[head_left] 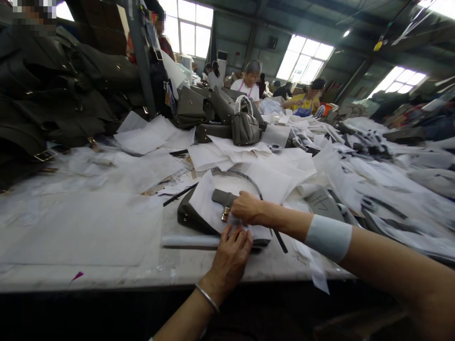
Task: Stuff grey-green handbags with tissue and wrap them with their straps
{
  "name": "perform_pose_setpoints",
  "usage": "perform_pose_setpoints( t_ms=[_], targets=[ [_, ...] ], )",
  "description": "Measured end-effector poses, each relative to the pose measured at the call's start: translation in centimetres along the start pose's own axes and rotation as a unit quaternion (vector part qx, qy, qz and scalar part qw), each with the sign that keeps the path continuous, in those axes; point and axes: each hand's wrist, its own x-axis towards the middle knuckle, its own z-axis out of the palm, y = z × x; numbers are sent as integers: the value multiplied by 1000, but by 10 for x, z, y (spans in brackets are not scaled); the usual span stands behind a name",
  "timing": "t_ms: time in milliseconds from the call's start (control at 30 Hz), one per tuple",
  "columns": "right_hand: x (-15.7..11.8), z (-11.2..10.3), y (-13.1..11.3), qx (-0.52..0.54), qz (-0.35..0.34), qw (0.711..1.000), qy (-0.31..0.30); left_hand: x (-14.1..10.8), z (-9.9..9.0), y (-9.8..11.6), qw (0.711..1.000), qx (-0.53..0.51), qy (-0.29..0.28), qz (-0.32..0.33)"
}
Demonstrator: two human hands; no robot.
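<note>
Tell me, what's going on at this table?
A person is handling a dark bag that lies on the table, partly covered by a white sheet. The left hand rests on its near side; the right hand is curled beside a strap with a gold clasp, its grip hidden. More bags lie or stand beyond.

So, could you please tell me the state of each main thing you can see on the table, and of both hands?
Front bag: lying down, partly covered
Paper: spread over the front bag
Strap: lying over the paper
Gold clasp: too small to tell if fastened
Left hand: resting on the paper
Right hand: curled at the strap, grip hidden
Small bag: upright, handles wrapped
</note>
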Motion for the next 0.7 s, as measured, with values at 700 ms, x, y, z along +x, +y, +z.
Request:
perform_pose_setpoints(
  t_ms=[700],
  targets=[
    [-68, 71, -4, 95, 138, 956, 242, 1, -1, 0, 999, 29, -15, 7]
  ],
)
